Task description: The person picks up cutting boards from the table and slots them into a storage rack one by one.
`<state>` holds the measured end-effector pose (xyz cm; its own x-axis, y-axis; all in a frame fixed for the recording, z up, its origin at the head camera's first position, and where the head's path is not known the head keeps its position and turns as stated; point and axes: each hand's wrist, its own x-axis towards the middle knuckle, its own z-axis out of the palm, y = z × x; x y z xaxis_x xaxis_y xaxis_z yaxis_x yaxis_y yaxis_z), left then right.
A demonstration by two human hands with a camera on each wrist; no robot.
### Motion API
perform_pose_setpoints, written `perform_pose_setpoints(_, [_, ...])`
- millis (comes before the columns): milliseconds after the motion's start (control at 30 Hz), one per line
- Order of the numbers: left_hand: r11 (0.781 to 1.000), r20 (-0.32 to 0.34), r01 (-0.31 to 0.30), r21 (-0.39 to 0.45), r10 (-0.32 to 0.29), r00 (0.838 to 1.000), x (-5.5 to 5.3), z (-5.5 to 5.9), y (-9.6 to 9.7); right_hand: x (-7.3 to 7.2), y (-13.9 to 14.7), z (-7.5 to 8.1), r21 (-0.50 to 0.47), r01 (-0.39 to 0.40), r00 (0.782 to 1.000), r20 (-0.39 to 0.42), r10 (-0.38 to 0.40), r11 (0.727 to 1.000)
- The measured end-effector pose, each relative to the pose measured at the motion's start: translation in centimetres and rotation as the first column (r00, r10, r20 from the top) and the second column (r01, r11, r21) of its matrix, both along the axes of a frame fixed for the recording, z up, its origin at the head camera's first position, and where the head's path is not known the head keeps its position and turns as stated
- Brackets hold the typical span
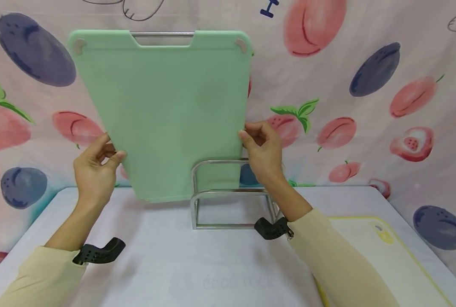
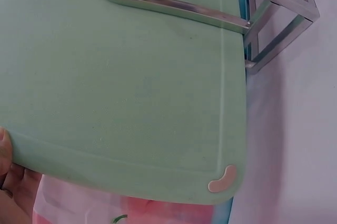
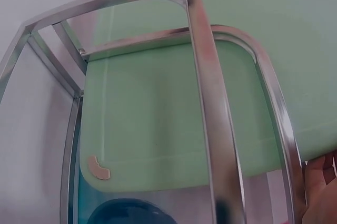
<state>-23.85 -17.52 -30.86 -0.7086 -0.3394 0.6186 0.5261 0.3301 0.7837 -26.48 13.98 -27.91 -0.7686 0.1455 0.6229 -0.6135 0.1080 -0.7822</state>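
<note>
A pale green cutting board [image 1: 166, 106], with grey-pink corner pads and a cutout in its top edge, is held upright. My left hand [image 1: 95, 172] pinches its left edge, thumb on the near face. On the opposite edge, my right hand [image 1: 265, 149] pinches the board somewhat higher up. The board's lower right part stands behind the front loops of a silver metal rack [image 1: 229, 191], while its left part extends past the rack's side. In the right wrist view, a lower corner of the green board [image 3: 142, 113] shows behind two rack bars [image 3: 210, 113].
A white cutting board [image 1: 398, 260] with a yellow rim lies flat at the right, partly covered by my right sleeve [image 1: 339, 251]. Behind the white table [image 1: 162, 264] hangs a fruit-printed cloth [image 1: 366, 162]. Black wrist mounts [image 1: 101, 251] sit at both cuffs.
</note>
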Motion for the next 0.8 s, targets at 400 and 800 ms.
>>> perform_pose_setpoints(400, [1.000,0.024,0.013,-0.021,-0.013,1.000,-0.1,0.1,0.7,-0.1,0.6,0.0,-0.042,-0.005,1.000,0.021,0.006,0.999])
perform_pose_setpoints(800, [0.999,0.022,0.035,-0.010,-0.035,0.999,-0.2,0.3,1.2,-0.2,1.3,-0.2,-0.050,-0.002,1.000,0.014,0.003,0.999])
